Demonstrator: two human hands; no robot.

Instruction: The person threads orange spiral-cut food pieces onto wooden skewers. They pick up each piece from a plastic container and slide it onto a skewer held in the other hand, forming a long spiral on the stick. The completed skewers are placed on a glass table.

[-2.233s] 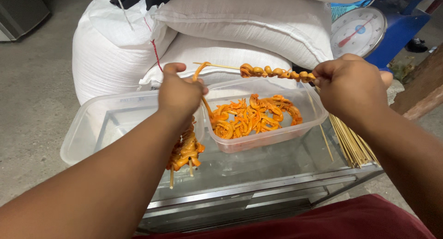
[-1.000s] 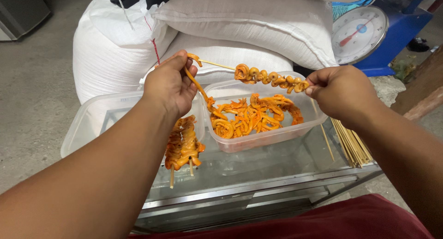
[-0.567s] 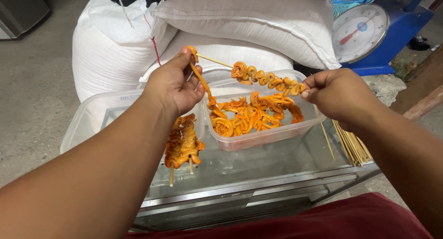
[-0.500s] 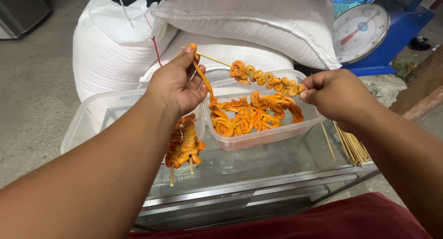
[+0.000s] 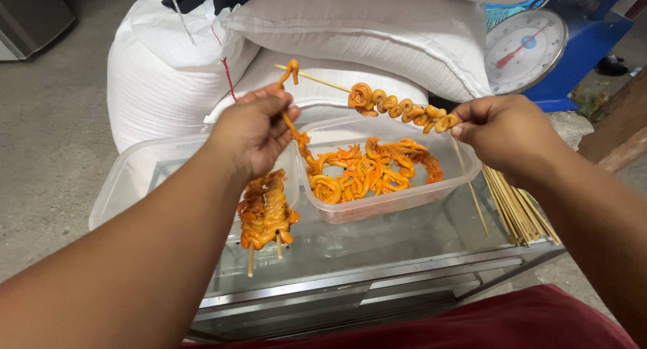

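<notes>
My right hand [image 5: 510, 132] grips the end of a bamboo skewer [image 5: 322, 82] that carries coiled orange intestine pieces [image 5: 402, 109]. My left hand [image 5: 251, 130] pinches a long orange intestine strip [image 5: 292, 123]; the strip's top end hooks over the skewer's tip, and its lower end trails into a clear plastic tub [image 5: 391, 200] of more orange strips. Both hands hover above that tub. To the left, finished skewers [image 5: 265, 211] lie in a second clear tub [image 5: 135, 180].
Both tubs sit on a glass-topped metal frame [image 5: 350, 281]. A bundle of bare bamboo sticks [image 5: 515, 207] lies on the glass at right. White woven sacks [image 5: 350, 32] are stacked behind. A dial weighing scale [image 5: 522, 49] stands at the back right.
My left hand slid down the strip from the skewer's tip, leaving the strip's end hooked over the point. My right hand lifted the skewer slightly and to the right.
</notes>
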